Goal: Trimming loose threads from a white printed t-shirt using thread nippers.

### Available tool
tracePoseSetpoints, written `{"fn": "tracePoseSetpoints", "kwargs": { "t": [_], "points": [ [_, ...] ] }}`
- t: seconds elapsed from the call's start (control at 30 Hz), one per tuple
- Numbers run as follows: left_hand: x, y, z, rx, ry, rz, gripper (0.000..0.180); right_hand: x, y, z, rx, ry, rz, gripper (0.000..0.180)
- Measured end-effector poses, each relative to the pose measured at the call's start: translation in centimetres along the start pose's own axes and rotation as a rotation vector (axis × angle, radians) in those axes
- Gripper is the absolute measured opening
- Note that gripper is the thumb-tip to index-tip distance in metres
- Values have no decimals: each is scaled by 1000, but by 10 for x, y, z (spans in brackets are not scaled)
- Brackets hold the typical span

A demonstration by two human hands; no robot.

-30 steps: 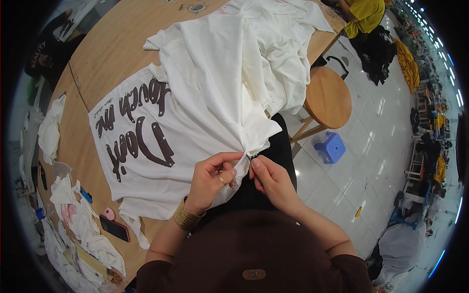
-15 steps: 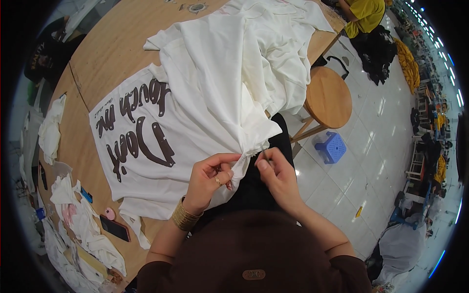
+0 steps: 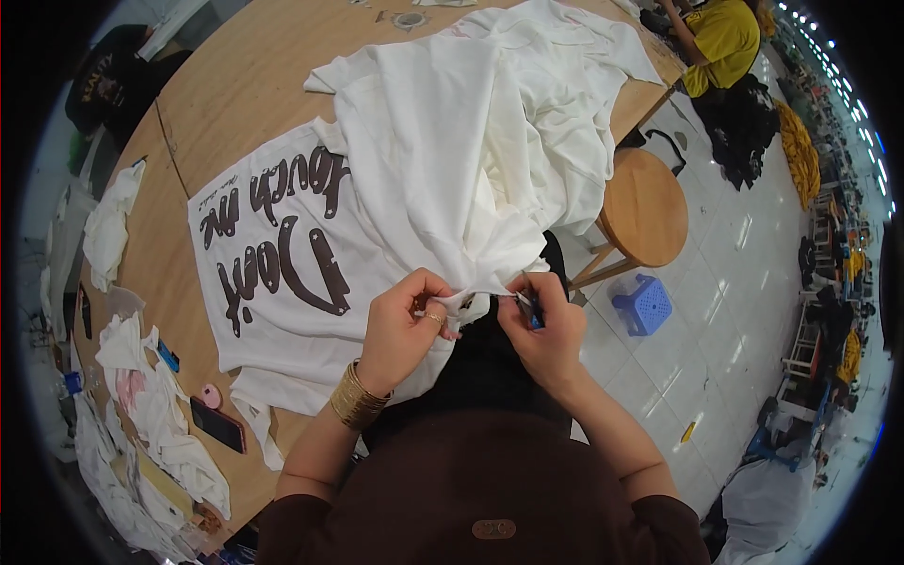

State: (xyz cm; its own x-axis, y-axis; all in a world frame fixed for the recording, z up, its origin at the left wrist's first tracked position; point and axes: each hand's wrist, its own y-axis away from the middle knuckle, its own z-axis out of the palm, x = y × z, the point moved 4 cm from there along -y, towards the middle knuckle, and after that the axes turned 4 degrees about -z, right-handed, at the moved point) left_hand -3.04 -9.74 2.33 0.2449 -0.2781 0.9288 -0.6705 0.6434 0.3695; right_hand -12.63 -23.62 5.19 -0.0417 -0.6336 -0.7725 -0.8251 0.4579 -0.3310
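A white garment with large dark lettering lies over the table edge and hangs toward my lap. My left hand, with a ring and gold bangles at its wrist, pinches the gathered edge of the cloth. Close beside it, my right hand grips the same edge between thumb and fingers. Tucked in the right hand are small thread snips, of which a metal and blue part shows. A short stretch of cloth spans the two hands. Their fingertips are partly hidden by folds.
On the round wooden table lie a phone, a pink round item and white cloth scraps. To the right stand a wooden stool and a blue plastic stool. A person in yellow sits at the far right.
My right hand has come onto the garment's edge, and the snips' blue part now shows. The left hand has shifted slightly up along the cloth. The whole view has turned a little.
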Motion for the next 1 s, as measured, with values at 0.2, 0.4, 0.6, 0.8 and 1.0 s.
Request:
{"fn": "tracePoseSetpoints", "kwargs": {
  "t": [0.2, 0.4, 0.6, 0.8, 1.0],
  "points": [
    [18, -3, 10, -58, 3, 129, 10, -3, 3, -17, 15, 33, -68, 27],
    [25, 0, 12, -105, 89, -3, 11, 24, 5, -12, -132, 72, 173, 24],
    [20, 5, 15, -67, 119, -53, 14, 16, 9, -20, -148, -250, 397, 26],
    [17, 7, 21, -35, 136, -53, 15, -11, 25, -4, -488, -944, 783, 40],
    [18, 9, 25, -25, 112, -39, 15, -11, 34, 4, -500, -1073, 821, 38]
  ]
}}
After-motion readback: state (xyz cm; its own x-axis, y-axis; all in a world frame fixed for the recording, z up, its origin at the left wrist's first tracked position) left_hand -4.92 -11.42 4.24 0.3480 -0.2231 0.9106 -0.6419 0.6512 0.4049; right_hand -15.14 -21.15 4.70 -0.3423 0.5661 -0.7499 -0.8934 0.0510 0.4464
